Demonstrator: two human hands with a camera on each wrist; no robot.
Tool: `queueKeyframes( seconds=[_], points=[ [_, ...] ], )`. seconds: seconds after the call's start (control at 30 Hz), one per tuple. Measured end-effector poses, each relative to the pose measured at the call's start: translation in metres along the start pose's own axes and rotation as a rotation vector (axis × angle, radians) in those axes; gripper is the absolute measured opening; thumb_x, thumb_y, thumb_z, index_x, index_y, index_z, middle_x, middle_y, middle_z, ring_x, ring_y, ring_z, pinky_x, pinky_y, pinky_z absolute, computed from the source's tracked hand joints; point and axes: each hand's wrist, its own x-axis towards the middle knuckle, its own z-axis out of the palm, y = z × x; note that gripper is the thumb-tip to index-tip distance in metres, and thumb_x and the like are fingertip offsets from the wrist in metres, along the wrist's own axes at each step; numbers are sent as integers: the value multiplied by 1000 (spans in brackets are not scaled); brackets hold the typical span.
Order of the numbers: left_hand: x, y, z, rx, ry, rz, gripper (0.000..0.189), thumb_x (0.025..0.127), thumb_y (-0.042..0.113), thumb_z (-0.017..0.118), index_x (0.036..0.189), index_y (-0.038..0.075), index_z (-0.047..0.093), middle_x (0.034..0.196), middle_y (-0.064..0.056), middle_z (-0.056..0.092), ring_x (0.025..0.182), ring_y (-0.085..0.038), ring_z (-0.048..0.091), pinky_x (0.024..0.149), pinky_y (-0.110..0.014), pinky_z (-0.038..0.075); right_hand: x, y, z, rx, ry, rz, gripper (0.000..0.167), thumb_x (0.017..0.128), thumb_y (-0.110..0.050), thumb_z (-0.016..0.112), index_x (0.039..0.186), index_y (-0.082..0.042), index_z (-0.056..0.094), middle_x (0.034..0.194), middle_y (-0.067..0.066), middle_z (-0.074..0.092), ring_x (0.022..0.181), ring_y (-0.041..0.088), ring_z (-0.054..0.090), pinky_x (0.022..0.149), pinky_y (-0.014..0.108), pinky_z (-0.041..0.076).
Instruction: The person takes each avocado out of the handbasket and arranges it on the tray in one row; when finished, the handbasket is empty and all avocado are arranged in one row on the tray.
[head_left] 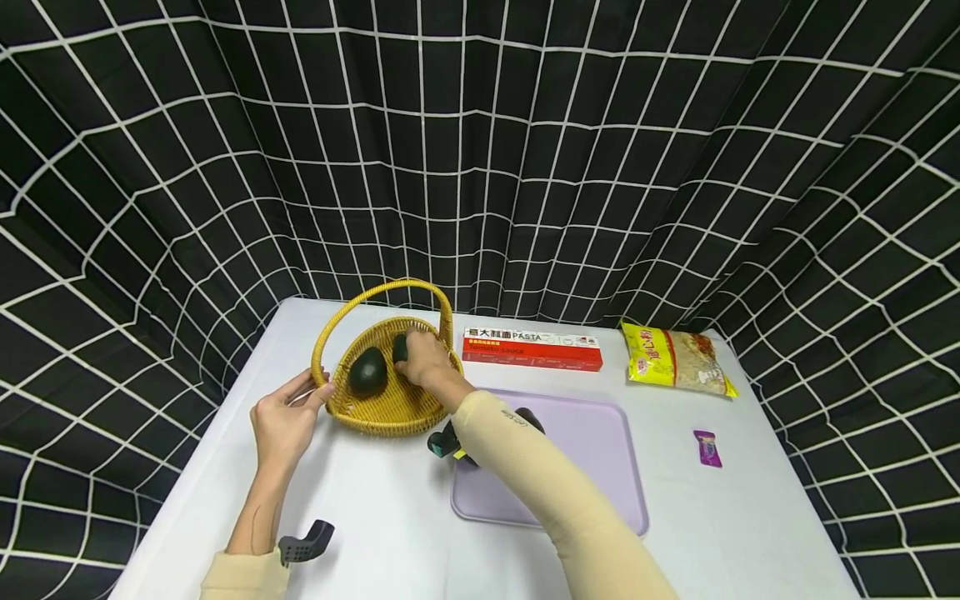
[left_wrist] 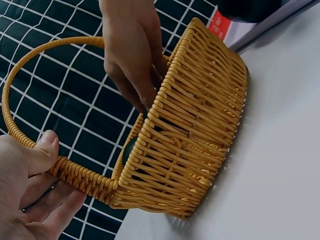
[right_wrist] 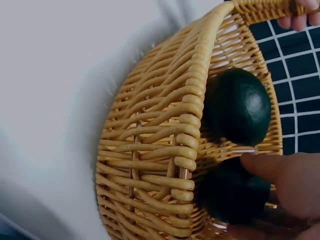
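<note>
A yellow wicker basket with a tall arched handle stands on the white table, left of the middle. My left hand grips the lower left end of the handle between thumb and fingers, plainly seen in the left wrist view. Inside the basket lies a dark green avocado. Reaching in from the right, my right hand holds a second dark avocado. In the right wrist view the thumb is on its top and the fingers are partly hidden beneath it.
A pale purple tray lies partly under my right forearm. Behind it is a red and white pasta box. A yellow pasta bag and a small purple wrapped sweet lie to the right. A black grid-patterned curtain encloses the table.
</note>
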Motion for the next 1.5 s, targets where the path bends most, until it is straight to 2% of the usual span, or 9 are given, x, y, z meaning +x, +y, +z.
queueKeyframes(
  seconds=[0.2,0.37,0.53,0.87,1.2,1.5],
  points=[
    [0,0,0,-12,5,-1,42,90,19,86,128,5,74,112,-13,79,87,14,66,71,-2,53,-6,1,-7,50,-6,-14,53,94,-26,81,137,-4,61,130,17,70,119,29,68,101,40,60],
    [1,1,-1,-25,10,4,43,90,20,86,128,5,74,112,-15,79,86,18,64,71,-2,54,-13,0,-16,95,10,-40,60,94,-25,81,144,-2,57,137,17,67,127,29,65,109,39,56],
    [1,2,-2,-32,-1,-9,44,90,24,86,128,5,74,112,-15,78,86,19,63,73,-2,54,-22,1,-22,139,6,-40,64,93,-25,82,147,-3,56,140,16,67,127,27,65,108,37,56],
    [4,2,-6,-52,21,-10,44,88,22,87,127,5,74,114,-18,76,84,20,65,72,-2,54,-43,4,-38,227,-5,-24,61,92,-28,84,143,-5,61,132,14,70,119,25,66,101,35,60],
    [3,-1,-4,-68,19,-13,45,87,20,88,127,5,74,115,-21,75,83,20,65,73,-3,54,-59,22,-53,283,-1,-26,59,91,-31,84,141,-8,64,135,12,70,123,24,65,104,34,58],
    [2,-1,0,-77,-5,-13,46,88,20,87,128,4,73,117,-21,74,83,20,65,73,-3,54,-83,48,-76,387,3,23,58,90,-27,85,140,-6,64,131,15,72,123,27,67,103,40,59]
  ],
)
